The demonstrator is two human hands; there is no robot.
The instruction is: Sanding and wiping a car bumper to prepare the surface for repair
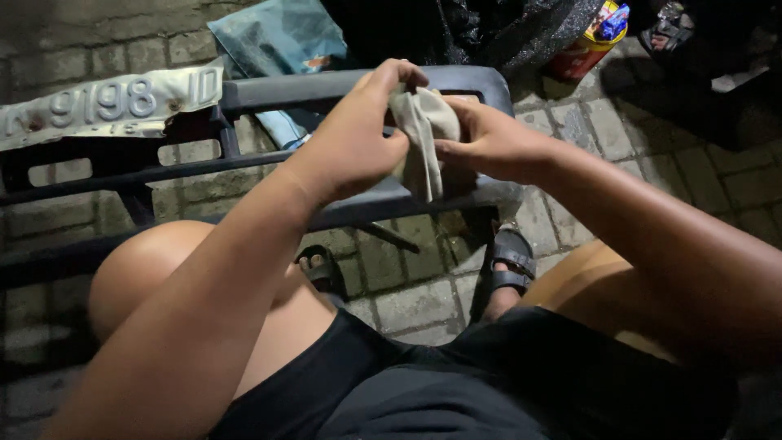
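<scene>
Closest to the camera, the person is sitting down in black shorts (456, 383), with both bare knees spread apart. That is leaving room in the middle for the arms to reach forward.

A bit farther out, the two hands are coming together over a small pale cloth (423, 134). The left hand (352, 138) is pinching the top of the cloth between thumb and fingers, so it is closed on it. The right hand (489, 143) is gripping the side of the same cloth, closed on it too. The cloth is folded and hanging down a little between them, held up in the air just above a dark grey car bumper (342, 85). The bumper is lying across in front of the knees, close enough to reach.

Below it, two feet in black sandals (509, 265) are resting on the paving stones (407, 305).

Farther away, a white number plate (106, 106) is sitting on the bumper's left part. At the far top right, a red and yellow can (590, 41) is lying on the ground beside a black bag (489, 28).
</scene>
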